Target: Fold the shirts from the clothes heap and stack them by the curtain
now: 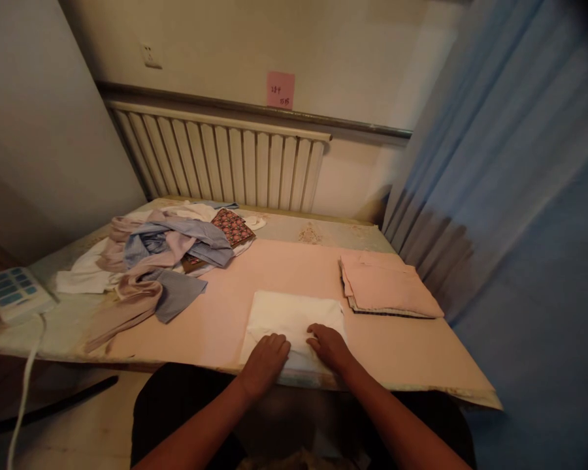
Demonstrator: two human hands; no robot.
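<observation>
In front of me a folded white cloth (294,312) lies flat near the table's front edge. My left hand (268,359) is on its near left part, fingers curled together and closed on the fabric. On the near right part rests my right hand (327,344), its fingers bent and apart from the thumb, so it looks open. The fingertips' undersides are hidden. To the right is a neat stack of folded cloths (389,287) with a pink one on top. A loose heap of crumpled cloths (166,245) in grey, blue, white and mauve spreads on the left.
A pink sheet (294,261) covers much of the table. A white box with blue panels (17,294) sits at the left edge, its cable hanging down. Behind the table is a radiator (225,156). A blue curtain (494,215) hangs along the right side.
</observation>
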